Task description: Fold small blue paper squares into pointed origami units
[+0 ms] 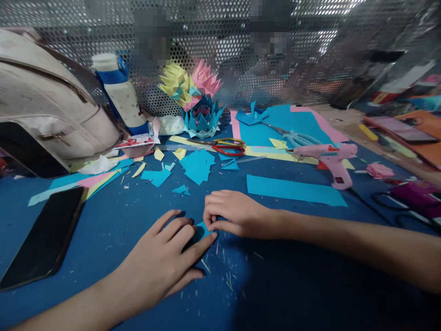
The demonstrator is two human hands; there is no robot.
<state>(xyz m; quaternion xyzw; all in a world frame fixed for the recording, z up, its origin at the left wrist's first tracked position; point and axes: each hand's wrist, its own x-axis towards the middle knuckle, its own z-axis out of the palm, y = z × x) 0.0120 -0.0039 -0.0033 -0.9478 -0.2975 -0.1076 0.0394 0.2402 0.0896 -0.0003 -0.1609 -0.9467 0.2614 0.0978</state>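
A small blue paper piece [202,231] lies on the blue table between my two hands, partly covered by them. My left hand [168,250] rests with its fingers spread, the index finger along the near edge of the paper. From the right, my right hand [234,214] pinches the paper's far right part with curled fingers. Beyond the hands are folded blue pieces [198,166] and a small blue scrap [182,190]. A long blue strip [296,190] lies to the right.
Pink glue gun [330,154], red-handled scissors [229,147] and light blue scissors [303,138] lie farther back. Paper flowers [201,117] stand by the mesh wall. At left are a phone [44,234], a bottle [122,96] and a bag [51,96].
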